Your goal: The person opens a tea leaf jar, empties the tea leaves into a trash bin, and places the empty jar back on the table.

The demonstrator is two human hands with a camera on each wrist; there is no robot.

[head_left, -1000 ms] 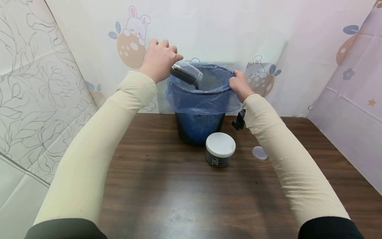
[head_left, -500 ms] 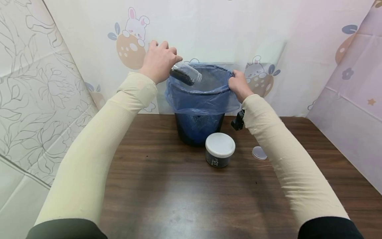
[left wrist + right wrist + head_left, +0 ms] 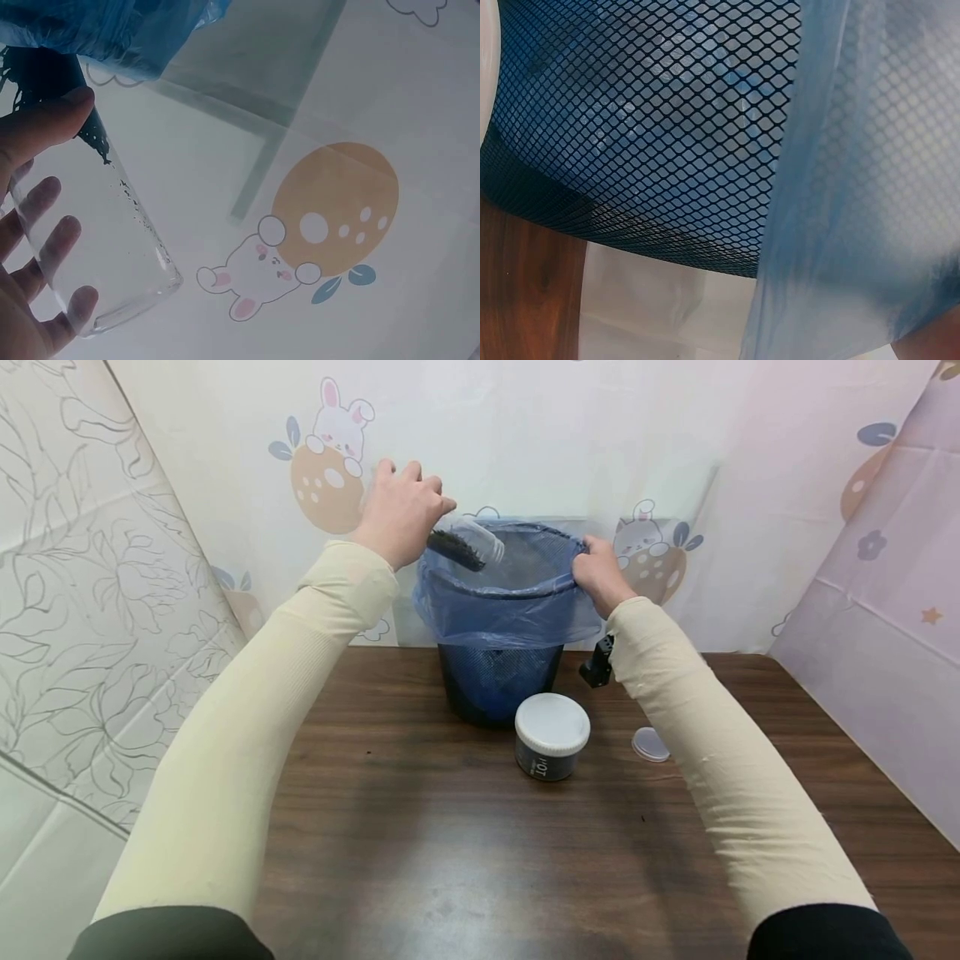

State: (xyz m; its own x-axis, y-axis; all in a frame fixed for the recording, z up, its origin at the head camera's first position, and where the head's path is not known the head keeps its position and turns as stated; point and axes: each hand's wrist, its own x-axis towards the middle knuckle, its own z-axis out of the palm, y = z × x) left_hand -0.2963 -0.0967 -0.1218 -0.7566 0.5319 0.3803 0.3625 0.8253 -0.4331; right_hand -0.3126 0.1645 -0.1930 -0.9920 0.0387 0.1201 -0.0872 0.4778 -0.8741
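A clear plastic jar (image 3: 483, 539) tilts mouth-down over the left side of the mesh wastebasket (image 3: 498, 685). My left hand (image 3: 401, 514) grips it near its base. Dark, loose, shred-like bits (image 3: 456, 552) lie along its lower wall; in the left wrist view the fingers and thumb wrap round the jar (image 3: 112, 247), whose base end is see-through. A blue bin liner (image 3: 517, 622) is folded over the basket's rim. At the right of that rim, my right hand (image 3: 600, 575) pinches the liner and edge. In the right wrist view, liner (image 3: 855, 187) hides most of this hand.
A squat tub with a white lid (image 3: 552, 724) stands on the wooden table (image 3: 450, 843) before the basket. A small clear lid (image 3: 650, 744) lies right of it, near my right sleeve. Dark specks dot the table. A patterned curtain (image 3: 525, 443) hangs behind.
A second ago dark bits reached the jar's mouth and fell into the basket. Now less shows in the jar, lying farther from its mouth. Both hands keep nearly the same place.
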